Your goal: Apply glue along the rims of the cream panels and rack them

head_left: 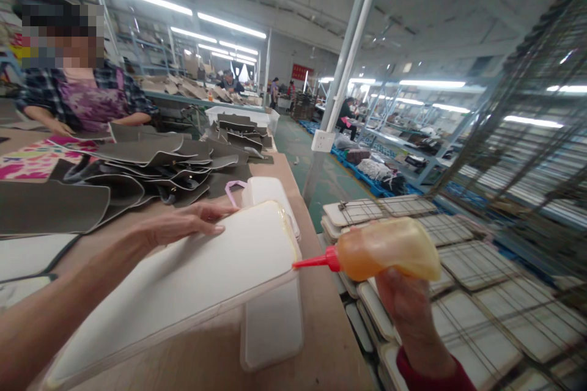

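Amber glue is glowing inside the squeeze bottle point(389, 249), and the right hand point(408, 308) is gripping it from below — fingers wrapped tight round its soft belly, so the bottle is lying almost level. That is putting the red nozzle point(314, 263) right at the rounded corner of the white panel point(192, 281), tip just touching its edge, which looks like the only way to lay a thin bead along the rim rather than on the face.

The left hand point(183, 226) is resting flat on top of the panel, fingers stretched out and close together, clamped on nothing — pressing it down so it is not sliding away under the nozzle. The panel is sitting on the brown worktable point(316, 342), crossing over another white piece point(273, 324) that is sticking out below it; a further white piece point(266, 190) is lying just behind.

Grey cut pieces point(151, 165) are heaped at the far left, near a person in a plaid shirt point(87, 101) at the same table. To the right, off the table edge, wire racks point(463, 281) are holding more white panels laid flat and spaced out, probably drying.
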Motion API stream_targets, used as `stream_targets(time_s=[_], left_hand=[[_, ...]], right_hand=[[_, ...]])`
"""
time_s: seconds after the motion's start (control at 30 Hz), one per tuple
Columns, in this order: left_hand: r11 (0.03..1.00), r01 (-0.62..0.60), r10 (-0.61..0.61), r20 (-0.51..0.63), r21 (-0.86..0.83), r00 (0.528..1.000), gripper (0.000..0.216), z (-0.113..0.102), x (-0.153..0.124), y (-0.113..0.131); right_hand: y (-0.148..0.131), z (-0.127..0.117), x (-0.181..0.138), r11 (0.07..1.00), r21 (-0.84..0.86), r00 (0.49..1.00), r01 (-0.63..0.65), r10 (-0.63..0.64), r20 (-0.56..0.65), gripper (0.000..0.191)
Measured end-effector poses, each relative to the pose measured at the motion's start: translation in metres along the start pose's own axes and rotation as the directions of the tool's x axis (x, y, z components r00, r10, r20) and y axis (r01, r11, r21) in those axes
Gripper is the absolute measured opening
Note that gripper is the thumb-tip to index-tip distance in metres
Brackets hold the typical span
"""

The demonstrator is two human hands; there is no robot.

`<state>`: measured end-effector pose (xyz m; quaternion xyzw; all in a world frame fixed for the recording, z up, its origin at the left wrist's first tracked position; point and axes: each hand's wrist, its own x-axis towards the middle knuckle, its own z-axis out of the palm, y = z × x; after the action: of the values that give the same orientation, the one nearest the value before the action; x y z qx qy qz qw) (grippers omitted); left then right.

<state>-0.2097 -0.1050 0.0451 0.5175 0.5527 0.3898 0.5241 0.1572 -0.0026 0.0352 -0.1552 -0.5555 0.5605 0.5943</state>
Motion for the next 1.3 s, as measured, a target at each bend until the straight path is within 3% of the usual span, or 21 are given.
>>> stream_targets(time_s=[0.17,0.37,0.67,0.83,1.0,1.3], left_hand=[[0.993,-0.022,0.025,0.020,-0.115,0.999,0.057,0.010,0.003,-0.009],[0.974,-0.023,0.023,-0.001,-0.226,1.000,0.062,0.018,0.009,-0.024],[0.938,-0.018,-0.011,-0.083,-0.347,0.997,0.063,0.036,0.016,-0.030],[0.930,-0.022,-0.034,-0.146,-0.367,0.989,0.069,0.044,0.016,-0.031],[0.926,-0.015,-0.073,-0.219,-0.376,0.973,0.081,0.050,0.014,-0.026],[0.920,0.000,-0.106,-0.250,-0.391,0.963,0.086,0.055,0.011,-0.017]], right_hand=[[0.013,-0.005,-0.009,0.984,-0.111,0.976,0.140,-0.156,-0.149,0.056],[0.021,-0.003,-0.013,0.963,-0.155,0.940,0.220,-0.252,-0.230,0.045],[0.030,-0.003,-0.013,0.972,-0.119,0.929,0.201,-0.228,-0.292,0.045],[0.030,-0.003,-0.013,0.956,-0.176,0.929,0.237,-0.276,-0.248,0.044],[0.030,-0.003,-0.014,0.970,-0.127,0.931,0.209,-0.237,-0.278,0.048],[0.029,0.000,-0.013,0.987,-0.045,0.946,0.154,-0.160,-0.281,0.050]])
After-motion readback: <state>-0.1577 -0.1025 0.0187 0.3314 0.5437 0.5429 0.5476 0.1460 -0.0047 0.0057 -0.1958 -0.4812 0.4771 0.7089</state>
